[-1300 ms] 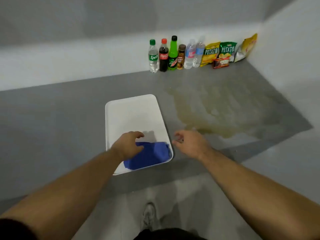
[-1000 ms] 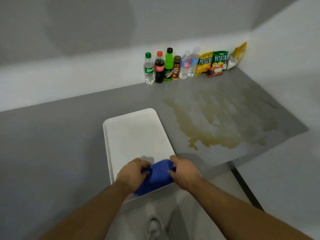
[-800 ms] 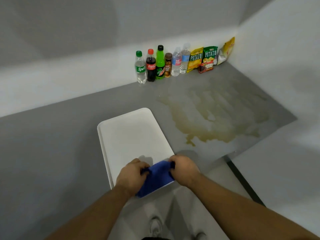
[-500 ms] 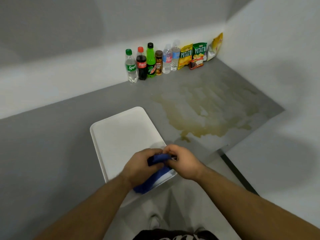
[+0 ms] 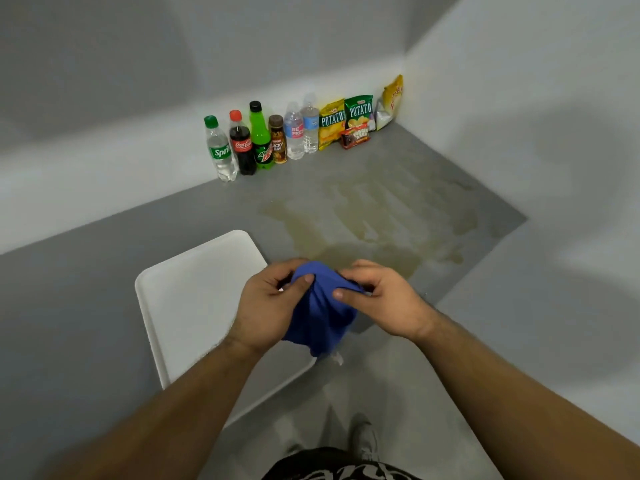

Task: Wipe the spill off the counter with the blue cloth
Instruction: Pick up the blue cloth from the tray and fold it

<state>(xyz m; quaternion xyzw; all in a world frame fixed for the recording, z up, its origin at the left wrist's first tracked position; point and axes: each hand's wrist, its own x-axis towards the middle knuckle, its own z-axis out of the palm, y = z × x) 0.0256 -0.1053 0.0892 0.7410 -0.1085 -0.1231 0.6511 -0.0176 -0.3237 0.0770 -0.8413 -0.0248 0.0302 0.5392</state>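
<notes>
Both hands grip cloth above table edge.
Table [image 5: 104, 271]: yellowish spill [image 5: 374, 230] spread right of white tray [image 5: 194, 289]; tray bare. Six bottles [image 5: 259, 140], snack bags [image 5: 346, 119] along back wall. Cloth [image 5: 320, 320], blue, bunched, hangs lifted between left hand [image 5: 266, 306] and right hand [image 5: 384, 299], both pinching its top.

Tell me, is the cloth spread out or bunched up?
Bunched up. The cloth hangs in loose folds, pinched at its top between the left hand and right hand.
</notes>
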